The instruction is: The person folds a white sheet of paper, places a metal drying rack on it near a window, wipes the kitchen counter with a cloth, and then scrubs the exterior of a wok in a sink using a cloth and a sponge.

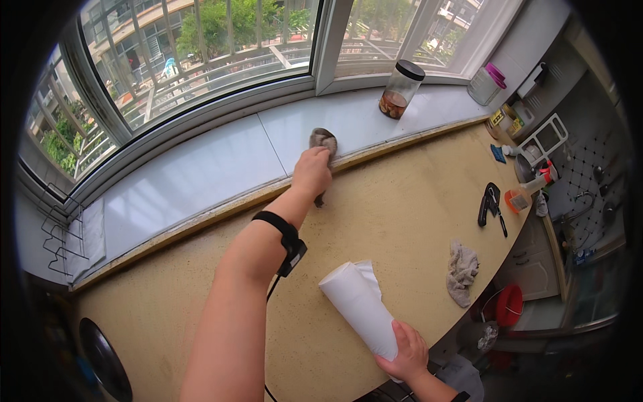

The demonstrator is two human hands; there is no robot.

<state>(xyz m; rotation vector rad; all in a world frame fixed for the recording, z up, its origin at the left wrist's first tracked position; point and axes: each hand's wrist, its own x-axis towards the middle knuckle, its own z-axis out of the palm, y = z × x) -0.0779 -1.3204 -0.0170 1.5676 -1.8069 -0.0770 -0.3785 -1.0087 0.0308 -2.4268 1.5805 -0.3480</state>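
Observation:
My left hand (312,171) is closed on a damp, dirty brown-grey cloth (324,140) at the front edge of the white tiled window sill (211,156). Part of the cloth hangs below the hand over the ledge's wooden edging. A black strap with a small box and a cable is on that wrist. My right hand (408,352) grips the lower end of a white paper towel roll (359,306), which lies slantwise over the yellowish tabletop (382,216) with a loose sheet behind it. A crumpled grey rag (462,274) lies to the right of the roll.
A black-lidded glass jar (402,90) and a pink-lidded jar (486,84) stand on the sill. Black-handled tools (490,206), a spray bottle (522,197) and a blue sponge (498,153) are at the table's right. A wire rack (60,236) and a dark pan lid (104,359) are at left.

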